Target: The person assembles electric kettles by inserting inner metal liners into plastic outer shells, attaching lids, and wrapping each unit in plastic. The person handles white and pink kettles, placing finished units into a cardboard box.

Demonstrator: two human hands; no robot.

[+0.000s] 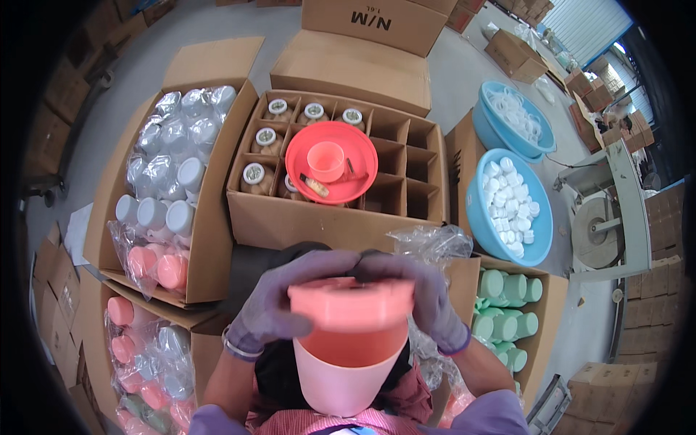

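Pink plastic jar (348, 366) sits low against the person's lap, steadied so its coral lid (351, 303) can seat squarely; the gloved left hand (279, 301) and right hand (428, 297) both clasp the lid's edges. Beyond, a divided carton (341, 217) holds capped jars under a red basin (331, 162), and a blue tub (540, 239) holds white caps

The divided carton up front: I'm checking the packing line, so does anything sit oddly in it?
Yes. A red basin rests on top of the divided carton, covering several cells. It holds a pink cup and small items, and lies among packed jars.
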